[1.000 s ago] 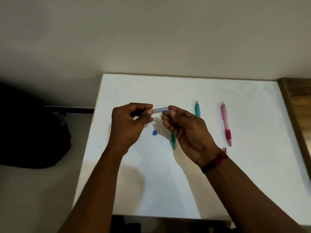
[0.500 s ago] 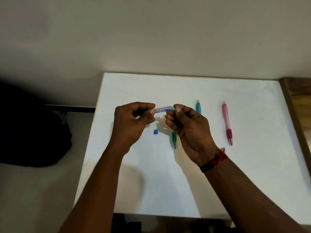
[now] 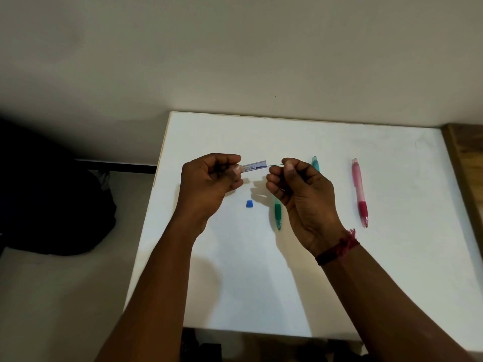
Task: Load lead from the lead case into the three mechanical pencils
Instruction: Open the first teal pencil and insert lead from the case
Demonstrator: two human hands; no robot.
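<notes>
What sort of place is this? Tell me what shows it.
Probably a plain indoor room: a white table against a bare wall, a dark bag on the floor beside it, wooden furniture at the right.

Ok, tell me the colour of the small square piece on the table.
The square piece is blue; head view.

A white rectangular counter [image 3: 235,283] carries four small things. A small blue square plastic cap [image 3: 249,204] lies near its middle. Just right of the cap lies a green plastic mechanical pencil [image 3: 277,212], tip toward the near edge, its upper part hidden. Farther right of the cap and beyond it, only the top end of a teal plastic mechanical pencil [image 3: 315,164] shows. Well right of the cap lies a translucent pink plastic mechanical pencil [image 3: 359,192], its darker grip and tip toward the near edge, apart from the others.
</notes>
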